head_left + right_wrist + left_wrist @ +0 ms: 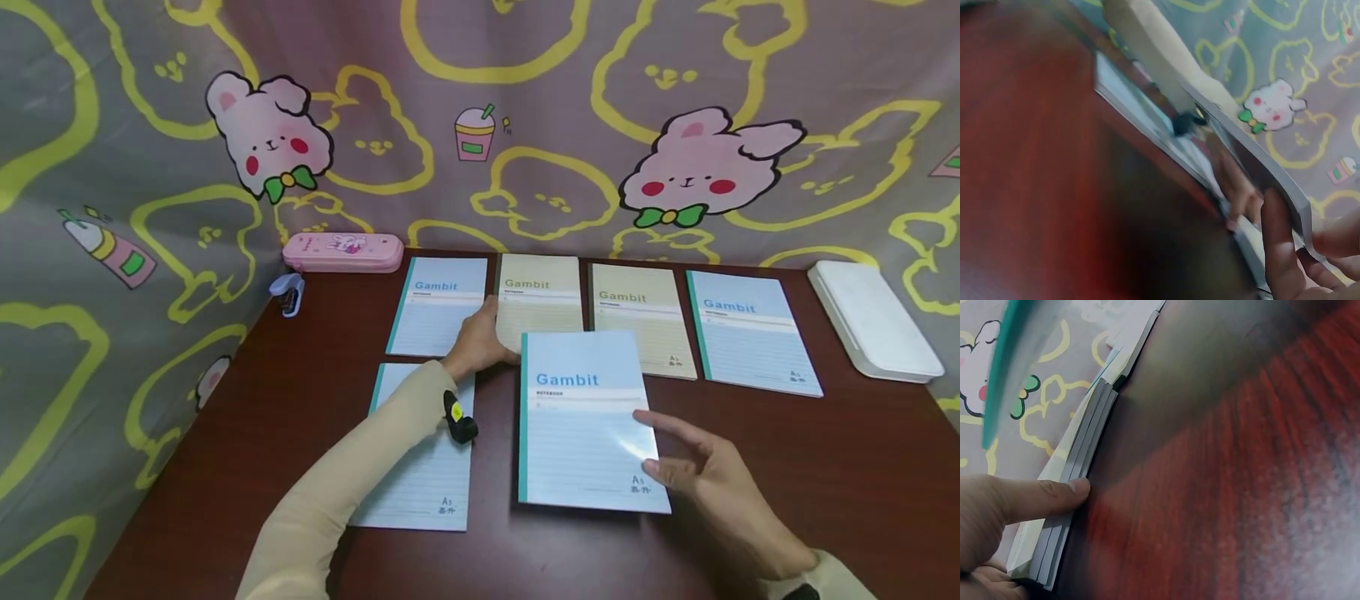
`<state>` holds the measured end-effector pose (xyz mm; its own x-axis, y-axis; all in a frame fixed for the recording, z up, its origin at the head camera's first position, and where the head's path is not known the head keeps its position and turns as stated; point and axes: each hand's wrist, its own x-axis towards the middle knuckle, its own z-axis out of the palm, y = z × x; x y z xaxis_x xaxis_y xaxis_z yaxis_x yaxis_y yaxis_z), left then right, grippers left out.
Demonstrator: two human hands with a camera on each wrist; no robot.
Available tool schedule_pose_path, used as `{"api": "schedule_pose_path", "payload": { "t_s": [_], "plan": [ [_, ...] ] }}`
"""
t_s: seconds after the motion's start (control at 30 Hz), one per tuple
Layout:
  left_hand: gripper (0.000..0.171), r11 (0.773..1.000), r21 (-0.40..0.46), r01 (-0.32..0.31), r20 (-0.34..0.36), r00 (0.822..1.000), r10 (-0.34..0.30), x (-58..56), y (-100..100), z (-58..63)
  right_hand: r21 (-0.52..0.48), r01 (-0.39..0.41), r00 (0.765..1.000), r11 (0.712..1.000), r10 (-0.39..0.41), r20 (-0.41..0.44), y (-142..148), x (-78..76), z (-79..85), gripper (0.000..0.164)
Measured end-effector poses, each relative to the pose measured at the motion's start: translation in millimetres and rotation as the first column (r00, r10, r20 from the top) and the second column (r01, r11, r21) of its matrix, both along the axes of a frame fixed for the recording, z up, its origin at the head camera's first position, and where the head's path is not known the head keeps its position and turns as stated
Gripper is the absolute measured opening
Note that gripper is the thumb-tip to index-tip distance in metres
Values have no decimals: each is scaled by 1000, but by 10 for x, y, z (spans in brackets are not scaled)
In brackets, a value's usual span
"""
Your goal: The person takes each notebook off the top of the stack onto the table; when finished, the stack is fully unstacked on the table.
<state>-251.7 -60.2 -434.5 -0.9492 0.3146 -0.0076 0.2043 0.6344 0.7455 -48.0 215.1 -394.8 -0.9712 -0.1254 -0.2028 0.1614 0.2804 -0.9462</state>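
Observation:
In the head view, my right hand (720, 483) pinches the right edge of a blue notebook (577, 433) with a teal spine. The notebook is raised off the table, and its front edge tilts in the right wrist view, where my fingers (1280, 244) lie against its underside. My left hand (480, 340) touches the lower left side of a beige notebook stack (536, 292). The left wrist view shows my straight thumb (1054, 497) across the stack's grey spines (1088, 434). My other left fingers are partly hidden.
Another blue notebook (435, 292) lies left of the stack, with one (420, 492) below it, partly under my left sleeve. To the right lie a beige notebook (645, 321) and a blue one (753, 333). A pink pencil case (342, 252), stapler (288, 294) and white case (873, 321) stand behind.

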Motion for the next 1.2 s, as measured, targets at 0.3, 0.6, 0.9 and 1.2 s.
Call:
{"api": "schedule_pose_path", "payload": {
  "t_s": [0.3,0.6,0.9,1.2],
  "plan": [
    [122,998,-60,-35,60,997,38,13,20,27,-181,-43,994,983,61,94,-210,263,-232,61],
    [123,996,-75,-45,80,996,51,10,41,22,129,-76,994,989,85,-64,-466,176,-346,54],
    [121,995,-90,-45,65,997,51,5,31,19,620,-77,920,781,295,-258,-613,132,-296,53],
    [122,995,-85,-45,69,996,51,17,36,22,707,-199,890,679,427,-159,-553,-109,-56,54]
  ]
}}
